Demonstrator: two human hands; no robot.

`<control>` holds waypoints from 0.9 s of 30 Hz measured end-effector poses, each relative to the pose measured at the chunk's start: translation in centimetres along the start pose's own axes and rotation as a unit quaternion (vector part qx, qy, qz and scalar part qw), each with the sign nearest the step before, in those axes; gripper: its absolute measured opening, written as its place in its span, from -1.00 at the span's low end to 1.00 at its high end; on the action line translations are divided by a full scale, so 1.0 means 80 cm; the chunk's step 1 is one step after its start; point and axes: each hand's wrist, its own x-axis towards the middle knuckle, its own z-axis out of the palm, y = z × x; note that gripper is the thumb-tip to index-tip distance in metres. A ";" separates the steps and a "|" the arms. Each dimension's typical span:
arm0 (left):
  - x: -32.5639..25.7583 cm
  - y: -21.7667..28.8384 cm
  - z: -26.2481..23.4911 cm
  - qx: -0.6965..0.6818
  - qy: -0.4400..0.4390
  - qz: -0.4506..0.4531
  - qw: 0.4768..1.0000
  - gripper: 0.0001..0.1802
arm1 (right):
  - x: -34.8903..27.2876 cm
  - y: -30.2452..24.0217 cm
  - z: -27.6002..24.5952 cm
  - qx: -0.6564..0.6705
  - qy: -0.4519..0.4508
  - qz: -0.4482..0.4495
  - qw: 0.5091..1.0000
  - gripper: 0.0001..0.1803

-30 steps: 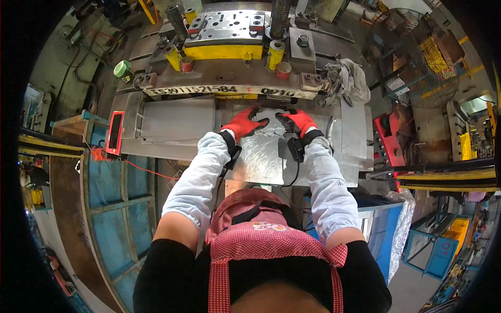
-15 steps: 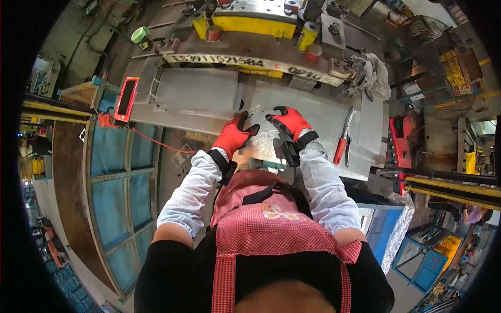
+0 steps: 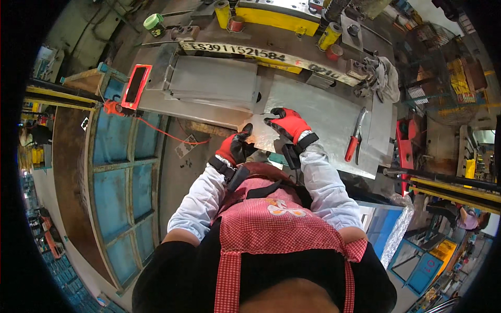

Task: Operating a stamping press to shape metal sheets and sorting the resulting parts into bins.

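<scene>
Both my hands wear red gloves with black palms and fingers. My left hand (image 3: 234, 148) is at the near left corner of a flat metal sheet (image 3: 318, 112). Its thumb and fingers are apart beside the edge; whether they touch it is unclear. My right hand (image 3: 288, 125) rests over the left part of the same sheet, fingers bent and spread, holding nothing visible. On the sheet's right side lies a red-handled tool with a long blade, like a knife (image 3: 353, 143). To the left, a stack of grey metal sheets (image 3: 214, 81) sits on the bench.
Behind the sheets runs a press die with a yellow block (image 3: 276, 20) and a marked front beam (image 3: 235, 50). A red-framed device (image 3: 136, 86) lies at the left end. A grey rag (image 3: 386, 78) hangs at the right. A blue-panelled frame (image 3: 110, 138) stands at the left.
My left hand has drawn back from above the sheet toward my body, to its near left corner. My right hand stays over the sheet. The whole view has shifted and tilted slightly.
</scene>
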 end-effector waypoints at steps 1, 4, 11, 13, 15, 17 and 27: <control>-0.001 0.000 0.002 0.013 0.017 -0.013 1.000 -0.64 | 0.000 0.004 0.002 0.002 0.004 0.006 1.000 -0.32; -0.008 -0.002 -0.007 -0.038 -0.006 -0.036 0.999 -0.64 | 0.001 0.007 0.009 0.027 0.013 -0.004 1.000 -0.33; -0.030 -0.003 -0.014 -0.058 -0.039 0.006 0.998 -0.57 | -0.014 -0.016 0.023 0.034 0.031 -0.008 0.999 -0.37; -0.028 0.004 -0.006 -0.046 -0.044 0.014 0.998 -0.54 | -0.012 -0.014 0.022 0.020 0.022 -0.004 1.000 -0.38; -0.022 0.018 0.003 -0.104 -0.072 -0.053 0.991 -0.47 | -0.012 -0.014 0.023 0.008 0.012 0.000 1.000 -0.39; -0.015 0.025 0.015 -0.055 -0.045 -0.071 0.995 -0.48 | -0.012 -0.012 0.023 0.030 0.002 0.019 0.999 -0.40; 0.000 0.021 -0.006 0.209 -0.056 0.044 0.975 -0.48 | -0.019 -0.008 0.028 0.069 0.052 -0.010 0.996 -0.36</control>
